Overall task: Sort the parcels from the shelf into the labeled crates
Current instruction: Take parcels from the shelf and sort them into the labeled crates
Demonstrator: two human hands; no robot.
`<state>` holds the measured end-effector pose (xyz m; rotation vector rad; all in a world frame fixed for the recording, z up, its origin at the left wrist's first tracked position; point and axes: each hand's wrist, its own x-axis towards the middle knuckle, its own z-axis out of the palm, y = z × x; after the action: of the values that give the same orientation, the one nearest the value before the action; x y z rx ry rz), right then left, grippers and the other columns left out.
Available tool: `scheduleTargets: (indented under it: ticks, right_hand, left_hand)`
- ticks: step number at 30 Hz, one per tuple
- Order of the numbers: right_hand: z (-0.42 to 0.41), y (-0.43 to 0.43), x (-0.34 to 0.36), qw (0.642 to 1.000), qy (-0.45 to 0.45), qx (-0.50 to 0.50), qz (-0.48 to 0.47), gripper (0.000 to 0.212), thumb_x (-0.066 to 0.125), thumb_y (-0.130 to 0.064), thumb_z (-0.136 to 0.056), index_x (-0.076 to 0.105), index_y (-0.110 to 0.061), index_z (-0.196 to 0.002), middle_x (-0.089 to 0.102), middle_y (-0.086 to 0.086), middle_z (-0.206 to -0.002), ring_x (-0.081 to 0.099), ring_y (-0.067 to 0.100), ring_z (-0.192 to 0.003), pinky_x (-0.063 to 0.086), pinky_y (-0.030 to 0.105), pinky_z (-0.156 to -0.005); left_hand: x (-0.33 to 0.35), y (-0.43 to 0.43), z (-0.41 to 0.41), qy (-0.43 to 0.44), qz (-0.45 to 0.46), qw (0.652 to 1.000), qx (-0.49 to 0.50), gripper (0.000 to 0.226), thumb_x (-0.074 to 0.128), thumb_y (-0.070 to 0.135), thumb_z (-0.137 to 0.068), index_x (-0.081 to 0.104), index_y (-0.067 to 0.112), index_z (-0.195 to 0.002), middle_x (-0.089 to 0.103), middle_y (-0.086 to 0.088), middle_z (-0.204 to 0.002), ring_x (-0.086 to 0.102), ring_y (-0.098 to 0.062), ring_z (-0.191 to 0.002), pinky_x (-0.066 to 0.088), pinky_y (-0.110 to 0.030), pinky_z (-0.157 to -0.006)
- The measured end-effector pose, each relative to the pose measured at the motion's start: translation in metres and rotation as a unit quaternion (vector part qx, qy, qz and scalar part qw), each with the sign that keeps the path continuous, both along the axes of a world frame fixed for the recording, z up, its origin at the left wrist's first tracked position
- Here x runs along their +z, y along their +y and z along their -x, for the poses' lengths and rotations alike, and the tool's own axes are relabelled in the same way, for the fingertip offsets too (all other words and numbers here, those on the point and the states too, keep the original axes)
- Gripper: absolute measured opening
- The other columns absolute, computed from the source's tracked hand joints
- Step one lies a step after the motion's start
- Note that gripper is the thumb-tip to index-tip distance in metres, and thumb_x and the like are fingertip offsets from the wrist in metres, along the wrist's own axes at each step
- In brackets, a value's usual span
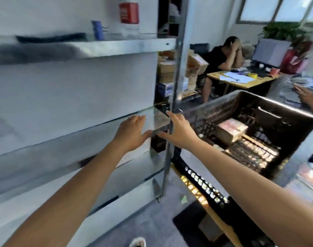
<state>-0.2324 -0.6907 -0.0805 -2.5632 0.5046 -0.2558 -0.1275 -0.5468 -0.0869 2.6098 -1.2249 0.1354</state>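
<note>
The view is motion-blurred. A metal shelf [116,48] with large white parcels [72,97] fills the left side. At the right end of its middle level lies a grey, shiny parcel [158,120]. My left hand [132,132] is at its left side and my right hand [180,132] at its right side, next to the shelf's upright post [175,82]. On both hands the fingers are stretched out and the thumbs spread. Whether they touch the parcel is unclear. To the right stands a black plastic crate [214,106] with several parcels [231,131] inside.
A second black crate [202,182] sits lower down beside the shelf. A red pack [129,12] and a blue item [97,30] stand on the top level. Behind, a person sits at a yellow desk [244,82] with a monitor [269,52]. Another person's hand [305,95] shows at the right edge.
</note>
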Motion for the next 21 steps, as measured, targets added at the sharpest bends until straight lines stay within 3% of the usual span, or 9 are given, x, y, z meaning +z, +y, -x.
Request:
scheduleTargets:
  ticks: [7, 15, 21]
  right_hand:
    - [-0.059, 0.119, -0.001, 0.99, 0.011, 0.137, 0.028, 0.08, 0.06, -0.048, -0.086, 0.017, -0.024, -0.149, 0.025, 0.011, -0.149, 0.027, 0.033, -0.135, 0.031, 0.044, -0.109]
    - [-0.122, 0.275, -0.011, 0.959, 0.023, 0.283, 0.008, 0.076, 0.059, -0.046, -0.086, 0.021, -0.023, -0.148, 0.027, 0.009, -0.15, 0.029, 0.03, -0.137, 0.032, 0.043, -0.11]
    - [-0.169, 0.39, -0.008, 0.939, 0.028, 0.341, -0.036, 0.073, 0.059, -0.043, -0.087, 0.023, -0.023, -0.147, 0.03, 0.011, -0.148, 0.031, 0.03, -0.136, 0.03, 0.04, -0.111]
  left_hand:
    - [0.0, 0.146, -0.003, -0.009, -0.009, 0.988, 0.151, 0.063, 0.04, 0.045, -0.095, 0.025, 0.01, -0.145, 0.032, -0.008, -0.149, 0.032, -0.023, -0.134, 0.027, -0.031, -0.109]
    - [-0.003, 0.315, -0.007, -0.018, -0.012, 0.947, 0.322, 0.06, 0.036, 0.044, -0.097, 0.024, 0.01, -0.146, 0.024, -0.008, -0.153, 0.021, -0.021, -0.14, 0.019, -0.028, -0.111]
    - [0.01, 0.433, -0.03, -0.037, 0.012, 0.916, 0.399, 0.063, 0.037, 0.047, -0.09, 0.038, 0.008, -0.139, 0.035, -0.016, -0.145, 0.035, -0.031, -0.132, 0.033, -0.037, -0.105]
